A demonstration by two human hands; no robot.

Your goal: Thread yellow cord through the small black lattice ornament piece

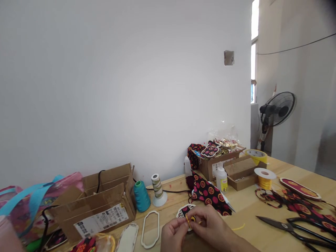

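Observation:
My left hand and my right hand meet at the bottom centre, fingertips pinched close together. Between them they grip a thin yellow cord, and a loose yellow end comes out past my right wrist. Just behind the fingers is a round white lattice ornament with dark patterned cloth, partly hidden by my hands. To the left lie a white oblong frame and a cream oblong plate. A piece of dark cloth with red and orange rounds lies beyond my right hand.
Black-handled scissors and a yellow cord spool are on the right. A glue bottle stands near a filled carton. On the left are an open cardboard box, a teal thread cone and a camouflage-patterned cone.

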